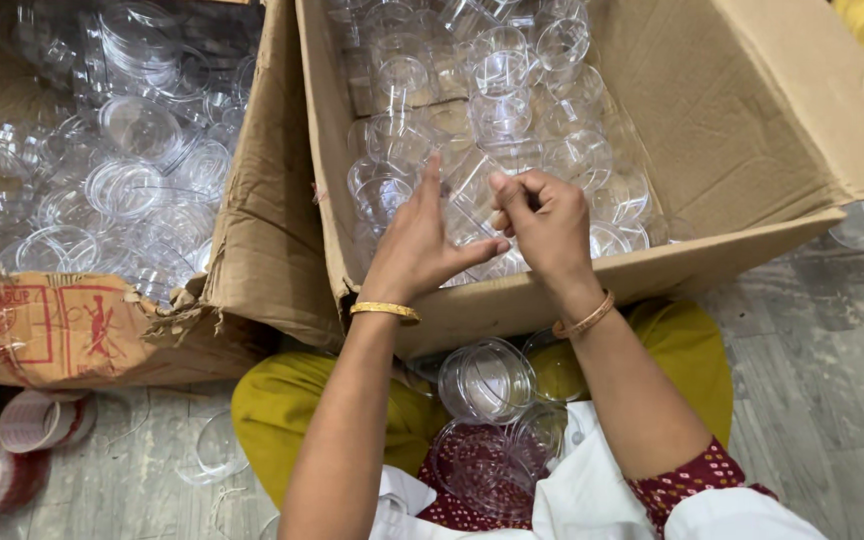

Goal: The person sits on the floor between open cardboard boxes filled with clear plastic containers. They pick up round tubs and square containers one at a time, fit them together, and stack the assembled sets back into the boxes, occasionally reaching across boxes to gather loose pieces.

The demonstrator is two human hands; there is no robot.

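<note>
Clear plastic cup (pixel 472 195) pinched between your left hand (pixel 414 245) and right hand (pixel 549 232), fingers closed on it, above the open brown cardboard box (pixel 742 120) of cups. Left: torn box (pixel 62 330) with red print, tape rolls (pixel 12 440) below.

Shiny see-through plastic, rough brown cardboard

The cup (pixel 472 195) pinched between the left hand (pixel 422 245) and right hand (pixel 550 230) is clear, smooth, glossy plastic, like the cups (pixel 492 90) piled just beyond it. The box (pixel 712 110) around them is matt, rough brown cardboard, torn at one edge. Shiny gold metal bangles (pixel 384 311) ring both wrists. Below, the lap cloth (pixel 282 400) looks soft, matt yellow.
</note>
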